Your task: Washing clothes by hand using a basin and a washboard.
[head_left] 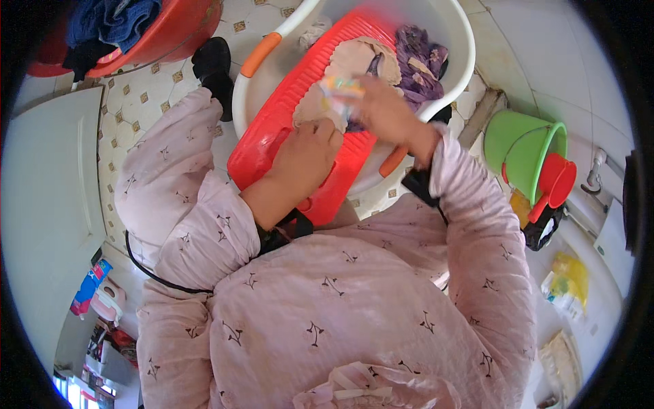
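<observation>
A white plastic basin (240, 102) with orange handles (261, 54) stands on the floor, holding a red washboard (262, 142) set aslant, its near end jutting over the rim toward the person. Beside the board in the basin lie a crumpled purple cloth (417, 61) with paler patches and, on the other side, a small whitish cloth (315, 33). At upper left, a red tub (194, 27) holds blue denim (119, 24), with a black cloth (85, 58) hanging over its edge. A red dipper (558, 178) is at the mouth of a green bucket (521, 146) on the right.

The beige garment (361, 58) is spread on the washboard: thin, wet-looking fabric with scalloped edges and a dark patch near its middle. The left hand (310, 153) is curled closed on its near edge. The right hand (388, 112), blurred, is closed around a white, yellow and teal object (340, 92) over the garment; its kind is too smeared to tell.

The board's upper part is ridged; the floor tiles (139, 95) are pale with small brown diamonds.
</observation>
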`<state>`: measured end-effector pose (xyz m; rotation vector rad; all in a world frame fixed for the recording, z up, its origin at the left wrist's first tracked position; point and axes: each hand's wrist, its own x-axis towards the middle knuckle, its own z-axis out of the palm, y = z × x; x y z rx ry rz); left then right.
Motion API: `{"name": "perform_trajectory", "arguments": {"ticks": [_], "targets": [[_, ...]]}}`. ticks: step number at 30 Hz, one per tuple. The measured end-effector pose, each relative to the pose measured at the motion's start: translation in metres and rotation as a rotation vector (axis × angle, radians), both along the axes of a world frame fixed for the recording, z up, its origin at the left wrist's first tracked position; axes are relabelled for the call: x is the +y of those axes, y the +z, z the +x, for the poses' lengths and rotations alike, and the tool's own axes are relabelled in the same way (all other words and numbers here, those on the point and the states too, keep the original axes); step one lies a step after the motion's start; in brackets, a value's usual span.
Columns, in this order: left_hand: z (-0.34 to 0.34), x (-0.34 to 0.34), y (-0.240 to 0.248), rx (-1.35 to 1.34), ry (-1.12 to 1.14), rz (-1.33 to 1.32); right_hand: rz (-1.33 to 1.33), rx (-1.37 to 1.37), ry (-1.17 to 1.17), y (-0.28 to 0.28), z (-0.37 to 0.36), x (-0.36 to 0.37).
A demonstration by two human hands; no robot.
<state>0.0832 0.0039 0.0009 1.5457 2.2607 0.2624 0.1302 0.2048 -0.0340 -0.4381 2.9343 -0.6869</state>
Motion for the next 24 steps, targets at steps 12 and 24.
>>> {"name": "perform_trajectory", "arguments": {"ticks": [12, 24], "targets": [[-0.039, 0.013, -0.028, -0.036, 0.103, 0.072, 0.115, 0.094, -0.075, -0.031, -0.016, 0.034], [-0.043, 0.019, 0.0, 0.039, 0.002, -0.089, 0.121, 0.069, -0.14, -0.03, -0.015, 0.02]]}}
